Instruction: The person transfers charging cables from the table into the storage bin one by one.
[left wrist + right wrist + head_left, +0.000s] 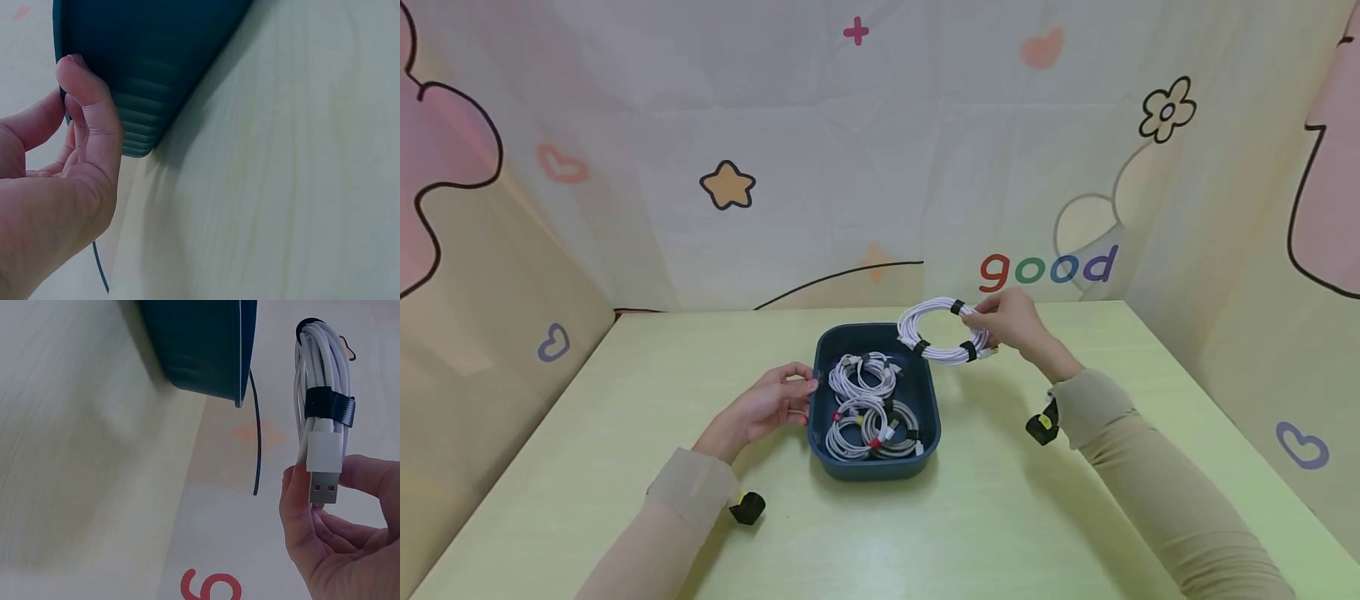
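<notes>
My right hand (1017,321) pinches a coiled white USB cable (946,354) by its right side, raised over the right rear edge of a dark blue bin (874,471). Black straps bind the coil; its USB plug (324,487) points down between thumb and fingers in the right wrist view. At the bin's left rim, my left hand (769,404) holds the edge, curled fingers against the outer wall in the left wrist view. Inside the bin lie several coiled cables: a white one (853,390) toward the back, a red-strapped one (833,446) and a grey one (912,421) in front.
The bin stands on a pale yellow-green wood-grain table (880,542). A printed cloth backdrop (820,225) hangs behind and along both sides. Black wrist cameras (747,508) sit below both sleeve cuffs.
</notes>
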A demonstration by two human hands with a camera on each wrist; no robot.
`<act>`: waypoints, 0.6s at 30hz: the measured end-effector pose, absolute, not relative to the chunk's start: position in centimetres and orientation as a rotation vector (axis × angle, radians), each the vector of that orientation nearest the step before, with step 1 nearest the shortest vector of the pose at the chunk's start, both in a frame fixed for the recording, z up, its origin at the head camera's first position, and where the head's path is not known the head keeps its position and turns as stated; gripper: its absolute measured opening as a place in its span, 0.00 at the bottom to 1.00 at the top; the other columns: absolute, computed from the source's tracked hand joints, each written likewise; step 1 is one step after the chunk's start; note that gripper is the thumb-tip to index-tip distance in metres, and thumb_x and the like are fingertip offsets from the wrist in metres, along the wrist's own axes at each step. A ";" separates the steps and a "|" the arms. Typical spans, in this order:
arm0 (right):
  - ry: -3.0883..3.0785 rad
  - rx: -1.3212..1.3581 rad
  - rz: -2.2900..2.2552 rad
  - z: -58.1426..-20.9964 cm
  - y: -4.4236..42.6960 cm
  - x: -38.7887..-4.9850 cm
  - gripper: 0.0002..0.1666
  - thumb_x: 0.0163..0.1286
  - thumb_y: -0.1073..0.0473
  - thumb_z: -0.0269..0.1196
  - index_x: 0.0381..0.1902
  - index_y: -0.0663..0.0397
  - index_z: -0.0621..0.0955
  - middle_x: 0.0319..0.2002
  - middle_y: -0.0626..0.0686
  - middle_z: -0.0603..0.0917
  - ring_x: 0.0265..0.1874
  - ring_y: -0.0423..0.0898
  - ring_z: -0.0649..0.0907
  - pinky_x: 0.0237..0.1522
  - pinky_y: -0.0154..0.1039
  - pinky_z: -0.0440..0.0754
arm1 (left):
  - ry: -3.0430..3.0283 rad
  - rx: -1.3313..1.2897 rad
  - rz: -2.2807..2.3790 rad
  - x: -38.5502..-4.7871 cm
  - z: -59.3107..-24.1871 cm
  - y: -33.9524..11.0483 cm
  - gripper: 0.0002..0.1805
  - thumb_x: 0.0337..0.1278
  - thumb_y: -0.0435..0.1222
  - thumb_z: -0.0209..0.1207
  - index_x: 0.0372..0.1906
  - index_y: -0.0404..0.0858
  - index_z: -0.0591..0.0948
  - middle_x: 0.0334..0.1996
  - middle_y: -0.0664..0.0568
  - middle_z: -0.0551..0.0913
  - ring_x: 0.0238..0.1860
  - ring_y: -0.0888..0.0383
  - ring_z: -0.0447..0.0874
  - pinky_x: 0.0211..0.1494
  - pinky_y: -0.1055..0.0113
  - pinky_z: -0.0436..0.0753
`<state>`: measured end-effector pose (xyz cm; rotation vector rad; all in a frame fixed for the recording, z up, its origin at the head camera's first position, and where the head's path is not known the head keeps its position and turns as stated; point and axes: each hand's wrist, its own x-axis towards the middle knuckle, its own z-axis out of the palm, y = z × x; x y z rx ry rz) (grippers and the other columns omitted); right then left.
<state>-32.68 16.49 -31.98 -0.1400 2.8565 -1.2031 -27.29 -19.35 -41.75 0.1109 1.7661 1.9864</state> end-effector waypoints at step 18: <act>2.799 -0.280 -1.225 -32.4 11.3 -32.3 0.17 0.63 0.55 0.66 0.41 0.65 0.84 0.32 0.60 0.83 0.17 0.42 0.78 0.22 0.30 0.80 | 1.766 0.126 2.005 -27.1 -41.7 -19.3 0.05 0.70 0.33 0.50 0.43 0.42 0.66 0.23 0.55 0.81 0.19 0.61 0.79 0.27 0.71 0.81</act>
